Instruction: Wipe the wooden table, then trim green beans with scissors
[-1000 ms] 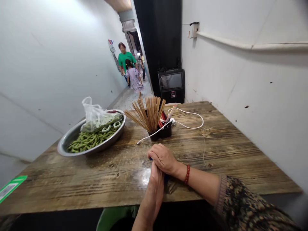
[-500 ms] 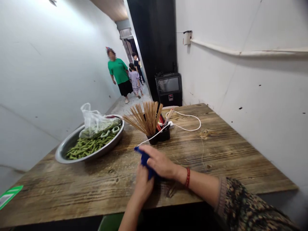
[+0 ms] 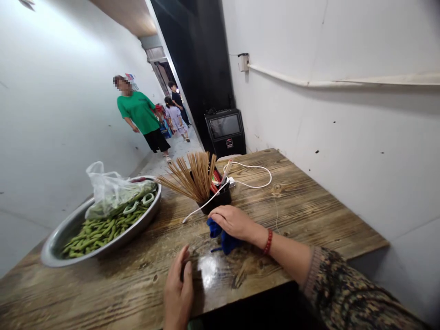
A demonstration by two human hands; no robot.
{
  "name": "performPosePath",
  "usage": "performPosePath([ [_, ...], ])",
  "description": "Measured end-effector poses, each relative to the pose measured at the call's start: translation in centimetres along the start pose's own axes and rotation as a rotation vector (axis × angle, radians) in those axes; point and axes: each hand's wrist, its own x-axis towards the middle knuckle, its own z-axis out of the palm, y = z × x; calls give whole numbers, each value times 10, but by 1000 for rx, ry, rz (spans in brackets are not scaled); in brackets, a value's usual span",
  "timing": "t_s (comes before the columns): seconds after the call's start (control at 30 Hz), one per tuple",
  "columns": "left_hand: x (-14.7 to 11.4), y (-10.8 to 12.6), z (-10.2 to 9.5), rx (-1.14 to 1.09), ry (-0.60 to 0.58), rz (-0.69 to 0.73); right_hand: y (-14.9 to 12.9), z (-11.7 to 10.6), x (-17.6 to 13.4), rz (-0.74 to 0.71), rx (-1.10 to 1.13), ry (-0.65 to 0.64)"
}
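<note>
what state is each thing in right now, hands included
Blue cloth: bunched, partly under the right hand
Right hand: over the blue cloth, grip unclear
Left hand: open, holding nothing
Metal basin: holding green pods
Plastic bag: crumpled, atop the green pods
Thin sticks: fanned out, standing in a black holder
White cable: looped, one end loose
Screen: seems unlit

the sleeve (image 3: 347, 291) is camouflage, its cuff (image 3: 313, 273) ribbed, the beaded bracelet (image 3: 268, 241) red.

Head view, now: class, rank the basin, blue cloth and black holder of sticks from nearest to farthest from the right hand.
1. Blue cloth: nearest, directly under the right hand and touching it.
2. Black holder: just ahead, slightly left.
3. Basin: farthest, well off to the left.
</note>
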Motion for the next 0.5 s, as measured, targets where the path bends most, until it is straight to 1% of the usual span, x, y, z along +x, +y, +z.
performPosePath([
  [0.03, 2, -6, -1, -9, 54, -44, 3, -8, -6, 9, -51, -24],
  [0.07, 4, -11, -2, -20, 83, -73, 6, -14, -14, 23, -113, -55],
  [0.1, 4, -14, -2, -33, 90, -90, 8, -18, -22, 32, -176, -95],
  [0.17, 5, -15, 0, -59, 60, -110, 8, -17, -38, 7, -258, -204],
  [0.23, 4, -13, 1, -82, 28, -134, 0, -10, -47, -108, -214, -334],
  [0.27, 4, -12, 1, -91, 25, -143, -5, -6, -47, -189, -150, -383],
  [0.3, 4, -12, 1, -94, 26, -144, -10, -3, -44, -264, -79, -400],
  [0.33, 5, -12, 1, -89, 28, -135, -15, -1, -38, -311, -21, -373],
  [0.37, 5, -13, 1, -77, 30, -120, -17, -1, -31, -315, 13, -300],
  [0.4, 5, -14, 2, -63, 31, -101, -16, -2, -21, -275, 17, -195],
  [0.47, 6, -18, 2, -30, 21, -58, -9, -8, -1, -116, -39, 20],
  [0.5, 7, -19, 3, -14, 14, -41, -4, -10, 8, -39, -83, 86],
])
